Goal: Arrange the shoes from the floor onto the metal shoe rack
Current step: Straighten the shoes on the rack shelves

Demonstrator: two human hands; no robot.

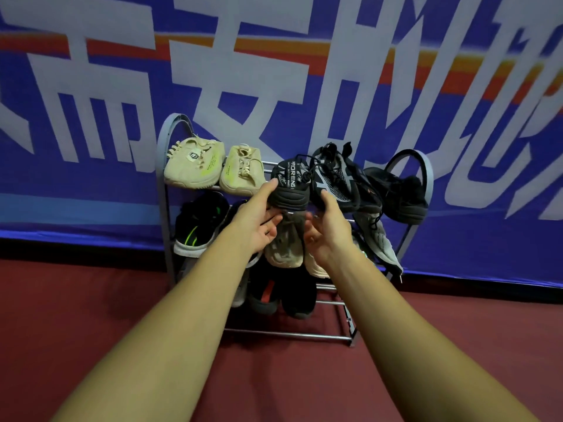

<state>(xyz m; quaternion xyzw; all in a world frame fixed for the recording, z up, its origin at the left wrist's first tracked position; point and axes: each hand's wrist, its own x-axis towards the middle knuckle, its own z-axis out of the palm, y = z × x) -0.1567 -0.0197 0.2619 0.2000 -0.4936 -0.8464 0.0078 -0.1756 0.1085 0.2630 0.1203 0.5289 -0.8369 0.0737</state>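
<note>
A blue banner (91, 193) with large white characters hangs behind everything, and its top and sides are cut off. A red floor (76, 300) stretches out to the left of the metal shoe rack (166, 190), which stands against the banner with an arched frame at each end.

At the left of the top shelf two beige shoes (195, 164) lie side by side, their toes over the front rail. Below them sits a black shoe with green stripes (198, 228).

The left hand (259, 219) reaches to the middle of the top shelf. Its thumb lies against the side of a black lettered shoe (289, 187) and its fingers are loose and spread beneath the shoe. No grip shows. The right hand (326, 233) is just beside it, with its fingers relaxed and its thumb touching the toe of a grey mesh shoe (338, 181).

Both hands cover much of a pale shoe (285, 249) on the middle shelf. Dark shoes (297, 300) on the shelf below it are in shadow and hard to make out. To their right, bare rails (330, 303) show.

At the right end a black shoe (402, 196) overhangs the top shelf's front edge, and a grey shoe (380, 239) tilts below it.
</note>
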